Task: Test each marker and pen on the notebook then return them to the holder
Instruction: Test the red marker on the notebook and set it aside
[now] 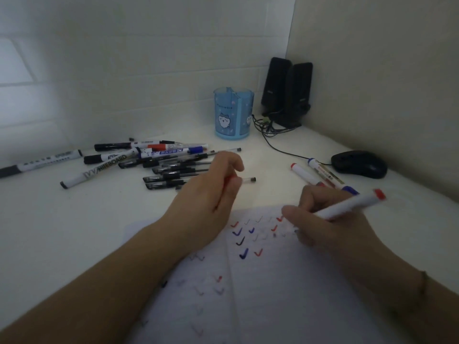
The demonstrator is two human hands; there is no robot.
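1. The right hand (pixel 330 219) has its grip closed around a white marker (pixel 347 204) with a red end, tip down on the open notebook (pixel 285 281).
2. The left hand (pixel 211 194) pinches a small red cap (pixel 229 180).
3. The blue holder (pixel 233 112) stands at the back of the surface (pixel 74 232).
4. A pile of pens (pixel 159 165) lies left of it.

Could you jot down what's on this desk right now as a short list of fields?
right hand: grips red marker, tip down at the notebook
left hand: holds a red cap
holder: blue, upright, looks empty
pile of pens and markers: left, on the desk
two markers: lying by the mouse
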